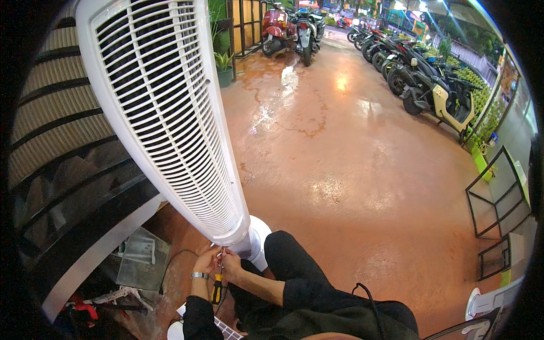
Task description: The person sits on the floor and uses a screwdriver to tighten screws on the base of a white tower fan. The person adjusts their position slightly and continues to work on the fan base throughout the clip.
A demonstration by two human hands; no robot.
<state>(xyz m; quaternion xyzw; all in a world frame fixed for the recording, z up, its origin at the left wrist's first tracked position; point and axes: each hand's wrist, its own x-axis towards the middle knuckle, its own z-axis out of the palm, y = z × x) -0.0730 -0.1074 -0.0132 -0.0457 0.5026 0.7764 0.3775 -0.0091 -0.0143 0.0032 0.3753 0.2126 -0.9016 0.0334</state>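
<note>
A tall white tower fan (164, 107) with a slatted grille leans up from its round white base (260, 233). My two hands are close together at the lower end of the fan's body. A screwdriver (217, 289) with a yellow and black handle hangs handle-down between them, its thin shaft pointing up toward the fan's underside. My right hand (231, 266) is closed at the shaft. My left hand (206, 260), with a metal watch at the wrist, has its fingers pinched beside the shaft; what they hold is too small to make out.
On the left stand a dark, ribbed curved structure (62, 113) and a grey box (144, 260) on the floor. A cable (180, 252) runs near my left hand. Black metal frames (496, 201) stand at the right. Parked motorbikes (419, 85) line the far right.
</note>
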